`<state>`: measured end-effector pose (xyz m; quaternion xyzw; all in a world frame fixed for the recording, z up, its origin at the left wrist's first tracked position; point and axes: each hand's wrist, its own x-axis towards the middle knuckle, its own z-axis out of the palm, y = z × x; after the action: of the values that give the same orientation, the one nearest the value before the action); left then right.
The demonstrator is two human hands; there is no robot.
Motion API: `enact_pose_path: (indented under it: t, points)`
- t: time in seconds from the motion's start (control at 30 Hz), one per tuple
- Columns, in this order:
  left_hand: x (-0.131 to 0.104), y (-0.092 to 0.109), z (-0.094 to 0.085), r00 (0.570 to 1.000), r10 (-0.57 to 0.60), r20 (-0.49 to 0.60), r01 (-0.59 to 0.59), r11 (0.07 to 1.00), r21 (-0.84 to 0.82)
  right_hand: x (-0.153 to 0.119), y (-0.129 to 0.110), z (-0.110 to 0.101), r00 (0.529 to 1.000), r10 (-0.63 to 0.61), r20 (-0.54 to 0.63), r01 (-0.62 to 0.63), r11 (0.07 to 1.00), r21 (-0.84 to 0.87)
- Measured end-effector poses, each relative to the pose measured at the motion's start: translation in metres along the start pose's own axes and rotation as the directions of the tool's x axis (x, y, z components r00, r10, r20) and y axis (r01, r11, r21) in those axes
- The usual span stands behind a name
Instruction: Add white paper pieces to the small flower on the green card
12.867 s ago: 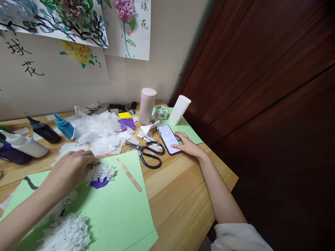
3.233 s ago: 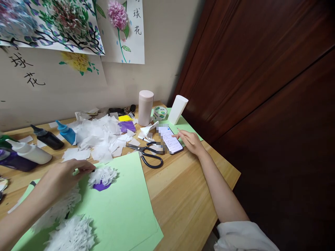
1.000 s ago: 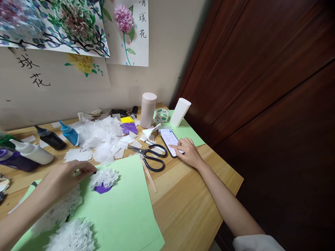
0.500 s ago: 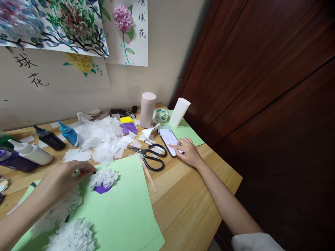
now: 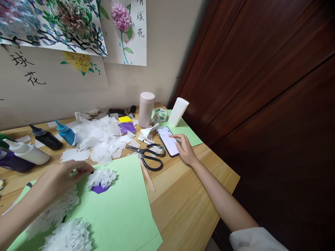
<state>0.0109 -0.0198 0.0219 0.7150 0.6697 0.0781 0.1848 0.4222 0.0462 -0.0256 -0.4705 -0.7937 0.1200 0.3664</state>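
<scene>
My right hand (image 5: pixel 185 148) rests at the right edge of a lit phone (image 5: pixel 170 141), its fingers apart and one fingertip on the screen. My left hand (image 5: pixel 74 170) is closed, thumb and fingers pinched on something small and dark at the left edge of a white ruffled paper flower (image 5: pixel 102 178). A purple piece (image 5: pixel 99 188) shows under that flower, on the green sheet (image 5: pixel 117 209). Two larger white ruffled flowers lie nearer, one (image 5: pixel 68 237) at the bottom and one (image 5: pixel 56 211) partly behind my left forearm.
Black-handled scissors (image 5: pixel 151 158) and a wooden stick (image 5: pixel 148 176) lie between the sheet and phone. Behind are loose white paper pieces (image 5: pixel 96 134), a pink bottle (image 5: pixel 146 109), tape (image 5: pixel 160 115) and a white tube (image 5: pixel 178 111). Paint bottles (image 5: pixel 45 137) stand or lie at left.
My right index finger has moved up the phone screen, and the text shown there differs. My left hand keeps its pinch beside the small flower. The whole view has shifted slightly.
</scene>
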Motion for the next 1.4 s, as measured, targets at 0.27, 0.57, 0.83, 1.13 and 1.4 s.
enact_pose_path:
  t: [0.27, 0.57, 0.83, 1.13, 1.4]
  points:
    - [0.004, -0.014, 0.006, 0.999, 0.011, 0.037, -0.011, 1.000, 0.000, -0.001, 0.001, 0.007, 0.999, -0.037, 0.011, 0.037, 0.999, -0.015]
    - [0.004, -0.009, 0.003, 0.999, -0.015, 0.050, 0.015, 1.000, -0.004, -0.002, 0.000, -0.004, 0.991, 0.022, -0.131, -0.025, 0.999, -0.021]
    - [0.004, -0.012, 0.003, 1.000, -0.012, 0.027, 0.012, 1.000, 0.001, -0.004, 0.001, -0.008, 0.985, -0.009, -0.175, 0.005, 1.000, -0.020]
    - [0.005, -0.016, 0.008, 1.000, 0.011, 0.021, -0.012, 1.000, 0.018, -0.005, 0.004, -0.008, 0.983, -0.073, -0.170, 0.074, 0.997, 0.001]
    - [0.004, -0.010, 0.004, 0.999, -0.017, 0.041, 0.017, 1.000, 0.013, -0.004, 0.004, -0.008, 0.986, -0.074, -0.151, 0.076, 0.997, 0.007]
